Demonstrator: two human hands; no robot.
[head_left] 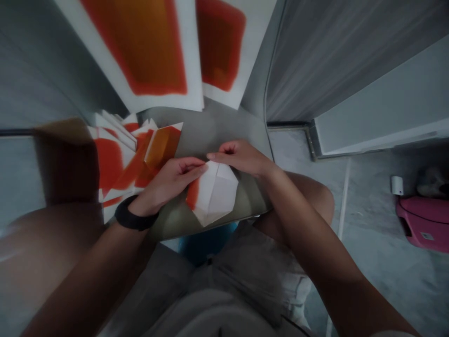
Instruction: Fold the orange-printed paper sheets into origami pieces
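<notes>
Currently the left hand [168,180] and right hand [240,157] are reaching in with fingers loosely extended, touching the top of the folded white paper [215,194] lying just below them; any firm pinch is impossible to tell. Orange-printed sheets [115,161] are lying beside the left hand. A blurred brown object [63,159] is unclear; the pink case's [423,220] label is unreadable.
</notes>
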